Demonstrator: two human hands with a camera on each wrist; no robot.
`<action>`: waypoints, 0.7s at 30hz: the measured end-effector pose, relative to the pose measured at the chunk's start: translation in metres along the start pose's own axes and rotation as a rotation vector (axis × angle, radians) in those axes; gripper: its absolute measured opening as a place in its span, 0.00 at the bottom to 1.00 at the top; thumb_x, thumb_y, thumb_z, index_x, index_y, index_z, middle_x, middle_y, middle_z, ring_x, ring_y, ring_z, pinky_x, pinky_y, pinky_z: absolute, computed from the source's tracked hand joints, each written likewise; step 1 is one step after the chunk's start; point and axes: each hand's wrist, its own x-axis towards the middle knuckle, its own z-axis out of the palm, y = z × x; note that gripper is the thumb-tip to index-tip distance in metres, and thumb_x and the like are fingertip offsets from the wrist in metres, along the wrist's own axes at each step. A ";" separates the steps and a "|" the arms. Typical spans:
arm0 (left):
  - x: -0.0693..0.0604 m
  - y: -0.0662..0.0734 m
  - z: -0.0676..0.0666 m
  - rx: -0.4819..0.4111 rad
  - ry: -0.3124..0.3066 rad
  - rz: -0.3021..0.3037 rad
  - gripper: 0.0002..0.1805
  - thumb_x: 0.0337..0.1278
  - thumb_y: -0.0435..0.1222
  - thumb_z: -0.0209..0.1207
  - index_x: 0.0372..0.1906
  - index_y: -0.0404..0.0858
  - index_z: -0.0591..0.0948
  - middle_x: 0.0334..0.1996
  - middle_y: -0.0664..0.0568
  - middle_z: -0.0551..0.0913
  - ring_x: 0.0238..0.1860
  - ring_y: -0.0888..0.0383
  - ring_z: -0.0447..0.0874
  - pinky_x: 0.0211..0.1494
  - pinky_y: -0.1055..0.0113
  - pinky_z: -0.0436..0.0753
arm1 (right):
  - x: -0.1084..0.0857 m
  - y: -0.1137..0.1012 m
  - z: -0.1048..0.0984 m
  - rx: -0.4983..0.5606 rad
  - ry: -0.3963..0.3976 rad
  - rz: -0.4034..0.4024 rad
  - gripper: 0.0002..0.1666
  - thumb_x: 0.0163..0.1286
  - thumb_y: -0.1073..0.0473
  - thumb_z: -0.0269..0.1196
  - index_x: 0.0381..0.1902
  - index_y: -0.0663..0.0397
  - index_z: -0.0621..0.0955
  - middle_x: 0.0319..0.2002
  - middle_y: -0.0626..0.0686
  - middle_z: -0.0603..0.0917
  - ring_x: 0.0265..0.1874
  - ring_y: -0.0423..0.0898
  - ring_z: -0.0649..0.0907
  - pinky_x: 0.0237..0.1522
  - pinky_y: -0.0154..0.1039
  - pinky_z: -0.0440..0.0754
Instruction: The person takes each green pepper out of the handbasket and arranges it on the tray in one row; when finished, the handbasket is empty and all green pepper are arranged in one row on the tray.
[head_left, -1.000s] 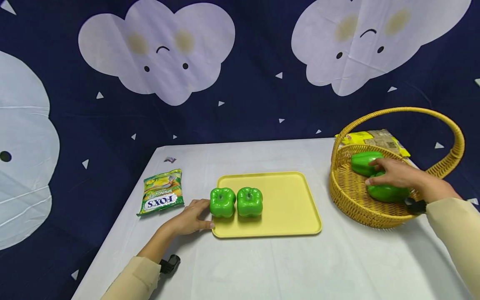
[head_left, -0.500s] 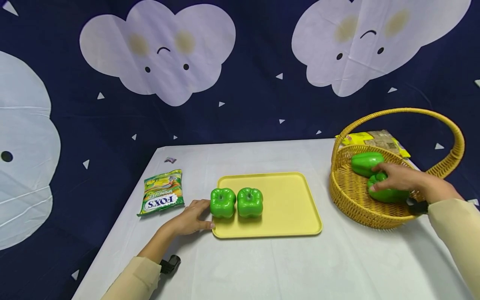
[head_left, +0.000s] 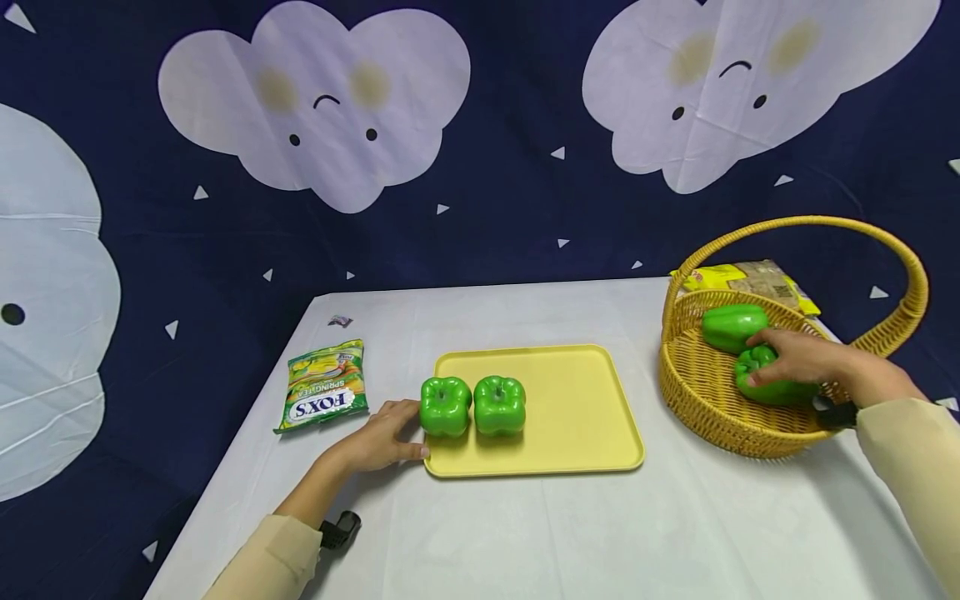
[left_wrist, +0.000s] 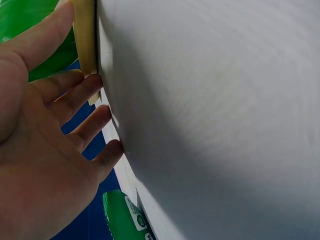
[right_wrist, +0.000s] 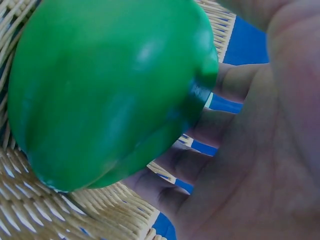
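Two green bell peppers, the left one (head_left: 446,407) and the right one (head_left: 499,406), stand side by side on the left part of a yellow tray (head_left: 577,408). My left hand (head_left: 382,435) rests at the tray's left edge, its fingers spread and relaxed, as the left wrist view shows. Inside a wicker basket (head_left: 697,400) on the right lie two more green peppers. My right hand (head_left: 810,357) reaches in and grips the nearer pepper (right_wrist: 110,95), fingers curled along its side. The farther pepper (head_left: 733,327) lies just beyond my fingers.
The basket's tall handle (head_left: 810,221) arches above my right hand. A green Fox's packet (head_left: 325,383) lies left of the tray, with a small wrapped item (head_left: 340,320) behind it. Behind the basket is a yellow and brown bag (head_left: 757,282). A dark cloud-patterned cloth (head_left: 517,208) hangs behind the white table.
My right hand has closed in around the nearer pepper in the basket, its thumb shifting right onto it. My left hand and the peppers on the tray have stayed put.
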 end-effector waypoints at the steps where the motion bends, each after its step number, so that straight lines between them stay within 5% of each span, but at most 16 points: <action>1: 0.000 0.000 0.000 0.002 0.001 0.001 0.43 0.49 0.45 0.66 0.69 0.35 0.62 0.68 0.40 0.64 0.70 0.40 0.56 0.71 0.37 0.54 | 0.000 0.000 0.000 -0.004 0.000 -0.001 0.41 0.54 0.48 0.70 0.54 0.75 0.70 0.44 0.65 0.79 0.42 0.55 0.78 0.40 0.42 0.75; 13: 0.001 -0.001 0.001 -0.002 0.002 0.007 0.43 0.49 0.45 0.66 0.69 0.36 0.63 0.68 0.41 0.65 0.70 0.41 0.56 0.72 0.38 0.54 | 0.003 0.001 -0.001 0.023 0.018 0.019 0.43 0.57 0.45 0.67 0.56 0.76 0.70 0.41 0.59 0.80 0.37 0.48 0.77 0.34 0.36 0.74; 21: 0.000 0.000 0.000 -0.005 0.004 0.010 0.43 0.50 0.45 0.66 0.69 0.35 0.63 0.68 0.40 0.64 0.70 0.41 0.56 0.71 0.38 0.55 | 0.002 -0.013 -0.010 0.021 0.125 0.031 0.44 0.58 0.41 0.66 0.58 0.71 0.70 0.46 0.65 0.79 0.40 0.51 0.78 0.35 0.38 0.75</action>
